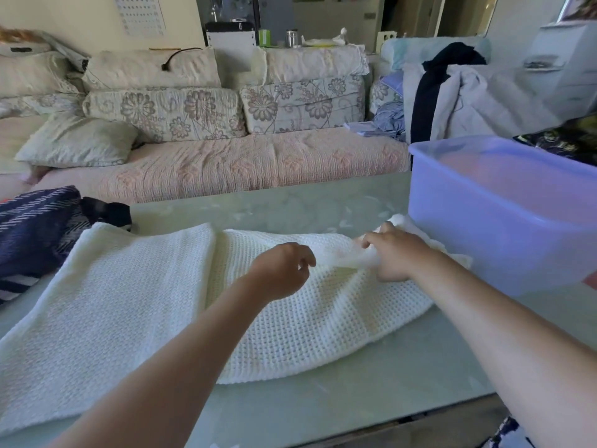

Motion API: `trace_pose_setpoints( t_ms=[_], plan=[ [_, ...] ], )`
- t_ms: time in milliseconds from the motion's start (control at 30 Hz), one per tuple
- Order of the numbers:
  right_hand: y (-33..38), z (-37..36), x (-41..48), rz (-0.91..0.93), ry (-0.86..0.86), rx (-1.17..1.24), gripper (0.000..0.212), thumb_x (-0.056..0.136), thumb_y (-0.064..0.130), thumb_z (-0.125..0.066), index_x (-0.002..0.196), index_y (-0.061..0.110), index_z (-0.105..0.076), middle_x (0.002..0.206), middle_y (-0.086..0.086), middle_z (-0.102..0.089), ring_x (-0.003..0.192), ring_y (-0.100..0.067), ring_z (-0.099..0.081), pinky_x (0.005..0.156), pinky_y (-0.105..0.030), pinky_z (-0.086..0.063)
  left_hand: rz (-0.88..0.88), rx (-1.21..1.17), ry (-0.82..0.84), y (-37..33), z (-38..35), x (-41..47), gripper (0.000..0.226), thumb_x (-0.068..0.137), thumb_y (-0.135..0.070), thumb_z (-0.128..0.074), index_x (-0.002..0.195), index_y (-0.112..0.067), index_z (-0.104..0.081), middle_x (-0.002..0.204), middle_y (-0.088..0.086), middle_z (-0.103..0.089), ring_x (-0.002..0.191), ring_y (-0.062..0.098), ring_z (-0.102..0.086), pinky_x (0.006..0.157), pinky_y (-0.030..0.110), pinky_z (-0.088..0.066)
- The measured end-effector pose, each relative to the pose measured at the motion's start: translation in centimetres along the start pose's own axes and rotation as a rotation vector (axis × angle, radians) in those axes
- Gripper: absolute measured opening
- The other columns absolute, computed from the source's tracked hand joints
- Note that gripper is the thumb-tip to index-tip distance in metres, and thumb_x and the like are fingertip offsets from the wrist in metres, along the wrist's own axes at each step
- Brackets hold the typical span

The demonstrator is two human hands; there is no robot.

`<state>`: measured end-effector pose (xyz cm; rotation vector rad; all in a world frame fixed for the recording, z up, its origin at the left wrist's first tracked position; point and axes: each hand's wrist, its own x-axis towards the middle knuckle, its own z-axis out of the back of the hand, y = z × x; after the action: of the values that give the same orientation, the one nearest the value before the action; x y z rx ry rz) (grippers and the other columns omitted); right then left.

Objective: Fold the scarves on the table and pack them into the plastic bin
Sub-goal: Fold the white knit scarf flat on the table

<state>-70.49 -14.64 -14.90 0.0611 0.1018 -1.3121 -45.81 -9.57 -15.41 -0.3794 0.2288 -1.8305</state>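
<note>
Head view: a cream scarf of waffle-like knit lies spread across the pale green table, reaching from the near left edge to the far right, where its end lies right at the foot of the plastic bin. One layer lies over another, its edge running near to far down the middle of the cloth.

The right hand is at the far right part of the scarf, close to the bin, with its fingers curled round a raised fold of the knit and lifting it off the table. The left hand hangs over the middle of the scarf, fingers loosely curled and thumb toward the end of that raised fold; whether it actually pinches the cloth cannot be told. Both forearms are bare and reach in from the near edge.

The bin is translucent bluish-lavender and stands on the right side of the table with its open top up; what it holds cannot be made out. At the far left of the table lies a bunched navy striped scarf, touching the cream one's far left corner. Beyond the table stands a sofa with floral cushions, and a heap of clothes lies at its right end.
</note>
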Motion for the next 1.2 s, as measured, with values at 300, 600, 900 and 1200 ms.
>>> trace_pose_setpoints(
  t_ms=[300, 600, 900, 1200],
  plan=[
    [-3.2, -0.5, 4.6, -0.054, -0.598, -0.045, 0.009, 0.082, 0.014, -0.065, 0.089, 0.01, -0.069, 0.099, -0.013, -0.057, 0.077, -0.035, -0.062, 0.055, -0.032, -0.033, -0.015, 0.304, -0.013, -2.4, -4.1, 8.8, 0.057, 0.087, -0.047, -0.062, 0.139, -0.035, -0.044, 0.129, -0.005, -0.057, 0.11, 0.022, -0.061, 0.081, 0.032, -0.046],
    [-3.8, 0.5, 9.9, -0.044, -0.417, 0.462, 0.076, 0.1, 0.027, -0.054, 0.159, 0.024, -0.005, 0.155, -0.014, -0.037, 0.134, -0.034, -0.044, 0.106, -0.043, -0.039, 0.255, -0.217, -0.226, -0.9, -2.1, 18.1, 0.042, 0.098, -0.023, -0.053, 0.139, -0.019, -0.045, 0.139, 0.012, -0.053, 0.114, 0.029, -0.057, 0.09, 0.031, -0.047],
    [-7.4, -1.9, 10.5, -0.043, -0.436, 0.5, 0.04, 0.092, 0.016, -0.05, 0.127, 0.03, -0.063, 0.121, -0.005, -0.068, 0.111, -0.028, -0.062, 0.091, -0.035, -0.051, -0.048, -0.019, -0.128, -3.3, -7.0, 16.0, 0.05, 0.093, -0.017, -0.056, 0.14, -0.025, -0.042, 0.143, 0.001, -0.04, 0.114, 0.026, -0.055, 0.094, 0.041, -0.049],
    [-10.9, -2.0, 2.9, -0.157, -0.278, 0.14, 0.042, 0.092, 0.01, -0.05, 0.131, 0.024, -0.058, 0.128, -0.003, -0.051, 0.11, -0.03, -0.06, 0.087, -0.037, -0.047, -0.255, 0.024, 0.222, -13.6, -9.2, 9.6, 0.054, 0.077, -0.07, -0.061, 0.117, -0.034, -0.054, 0.11, -0.011, -0.059, 0.097, 0.012, -0.058, 0.088, 0.035, -0.048]
  ],
)
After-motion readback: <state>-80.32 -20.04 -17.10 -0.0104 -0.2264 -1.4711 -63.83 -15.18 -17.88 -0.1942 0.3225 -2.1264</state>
